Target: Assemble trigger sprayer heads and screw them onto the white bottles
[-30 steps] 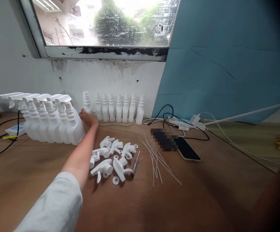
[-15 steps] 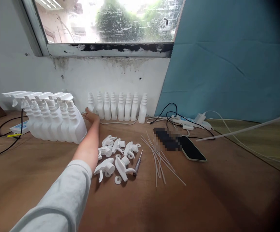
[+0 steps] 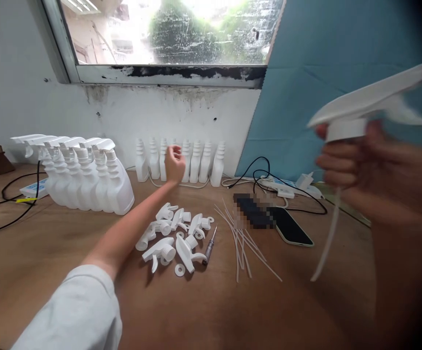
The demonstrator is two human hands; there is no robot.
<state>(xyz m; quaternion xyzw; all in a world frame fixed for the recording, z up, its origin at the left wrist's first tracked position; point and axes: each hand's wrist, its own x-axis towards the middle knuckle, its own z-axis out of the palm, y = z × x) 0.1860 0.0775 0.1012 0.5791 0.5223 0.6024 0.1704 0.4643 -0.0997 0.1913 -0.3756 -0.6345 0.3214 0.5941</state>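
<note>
My right hand (image 3: 357,160) is raised at the right, closed around the collar of a white trigger sprayer (image 3: 371,99), with a thin white dip tube (image 3: 329,243) hanging below it. The sprayer is slightly blurred and runs past the view's right side. Across the bench, my left hand (image 3: 175,165) is in front of a row of white spray bottles (image 3: 218,165) standing without heads by the wall. Its fingers are loosely curled, with no object visible in them; whether it touches a bottle is unclear. Loose trigger sprayers (image 3: 160,250) lie nearer, beside a screwdriver (image 3: 210,248).
Several bottles with sprayers fitted (image 3: 87,184) stand at the left. Loose dip tubes (image 3: 245,248) lie mid-bench beside a phone (image 3: 293,228) and a partly pixelated dark object (image 3: 253,209). Black cables (image 3: 262,177) and a power strip (image 3: 294,184) are behind. White washers (image 3: 180,270) lie near the sprayers.
My left hand has moved right, from the leftmost bottle to the middle of the row. My right hand has come into view with the sprayer; earlier, only a tube showed there.
</note>
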